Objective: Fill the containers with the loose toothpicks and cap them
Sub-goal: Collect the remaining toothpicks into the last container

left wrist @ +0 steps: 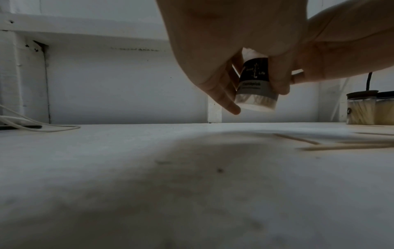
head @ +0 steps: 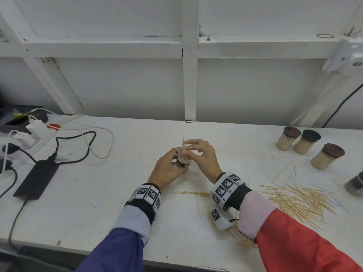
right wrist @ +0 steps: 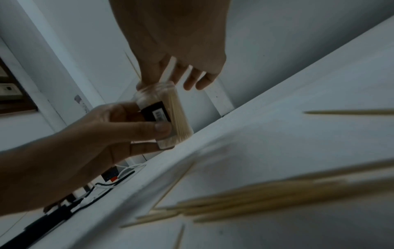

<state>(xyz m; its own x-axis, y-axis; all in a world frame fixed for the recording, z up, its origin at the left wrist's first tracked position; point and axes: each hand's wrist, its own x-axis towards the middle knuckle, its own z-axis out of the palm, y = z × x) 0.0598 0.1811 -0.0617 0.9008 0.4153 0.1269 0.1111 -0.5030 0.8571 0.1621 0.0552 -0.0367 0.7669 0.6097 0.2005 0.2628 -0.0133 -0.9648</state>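
Note:
A clear toothpick container [head: 183, 160] with a black label is held tilted just above the white table [head: 117, 183] by my left hand [head: 170, 166], thumb and fingers wrapped round its body. It has no cap and is nearly full of toothpicks [right wrist: 180, 114]. My right hand [head: 189, 148] is at its mouth, pinching a few toothpicks [head: 183, 146] that stick up out of the opening. In the left wrist view the container [left wrist: 254, 87] hangs clear of the table. A heap of loose toothpicks [head: 300, 201] lies at the right, beside my right forearm.
Three capped, filled containers [head: 306, 143] stand at the back right. Another container [head: 355, 185] is cut off by the right edge. A power strip [head: 37, 130], cables and a black adapter [head: 36, 177] occupy the left. A white framed wall [head: 189, 85] closes the back.

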